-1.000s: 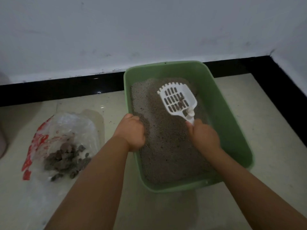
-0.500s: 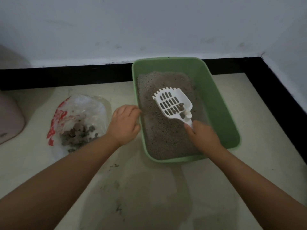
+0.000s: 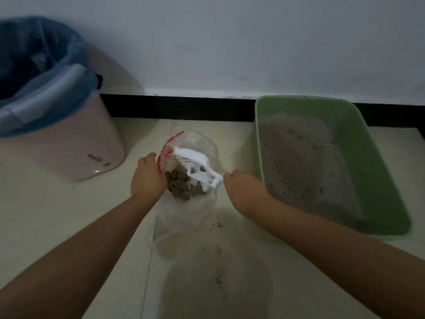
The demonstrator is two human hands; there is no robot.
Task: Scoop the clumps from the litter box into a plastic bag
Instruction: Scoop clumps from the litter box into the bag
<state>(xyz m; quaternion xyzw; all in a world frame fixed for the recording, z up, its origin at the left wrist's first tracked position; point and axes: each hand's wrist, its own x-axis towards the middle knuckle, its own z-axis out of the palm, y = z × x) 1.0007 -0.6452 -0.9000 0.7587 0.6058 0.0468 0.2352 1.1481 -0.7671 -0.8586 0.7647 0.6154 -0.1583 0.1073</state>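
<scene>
White plastic scoop sits tilted over the mouth of the clear plastic bag, near the middle of the frame, with dark clumps heaped in the bag beneath it. The right hand has its grip curled round the scoop's handle at the bag's right edge. The left hand has its grip pinched on the bag's left rim, beside the red printing, holding the mouth open. The bag lies on the pale tiled floor, with a few dark specks scattered on the tiles below it. The green litter box stands at the right of the frame, just beside the right hand, filled with grey litter. A pink bin with a blue liner stands in the upper left, against the white wall.
</scene>
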